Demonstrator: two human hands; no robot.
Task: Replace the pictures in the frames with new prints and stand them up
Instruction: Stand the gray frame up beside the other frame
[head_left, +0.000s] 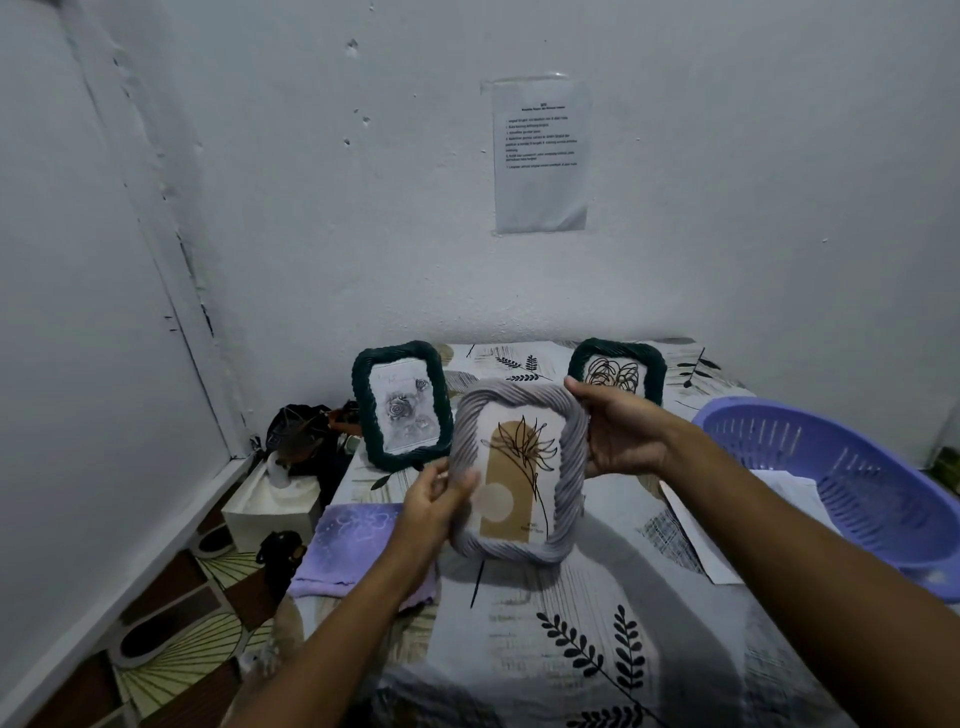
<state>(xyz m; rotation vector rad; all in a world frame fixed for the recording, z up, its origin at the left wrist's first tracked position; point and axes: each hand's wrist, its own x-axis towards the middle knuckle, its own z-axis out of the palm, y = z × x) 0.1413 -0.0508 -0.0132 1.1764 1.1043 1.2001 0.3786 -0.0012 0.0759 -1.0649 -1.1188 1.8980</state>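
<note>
Left dark green frame (400, 405) stands far on table (597, 597), rose print inside. Left hand (434, 501) and right hand (621, 434) grip grey frame (519, 470) by its sides, raised above table centre. Second green frame (618, 366) stands behind. Purple basket (841, 478) right.

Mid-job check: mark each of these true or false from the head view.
1. Both hands hold the grey frame. True: left hand and right hand grip its sides.
2. Two green frames stand behind it. True: one at left, one at right.
3. The purple basket sits left of the frames. False: it is at right.
4. The grey frame is empty. False: it shows a plant print.
</note>
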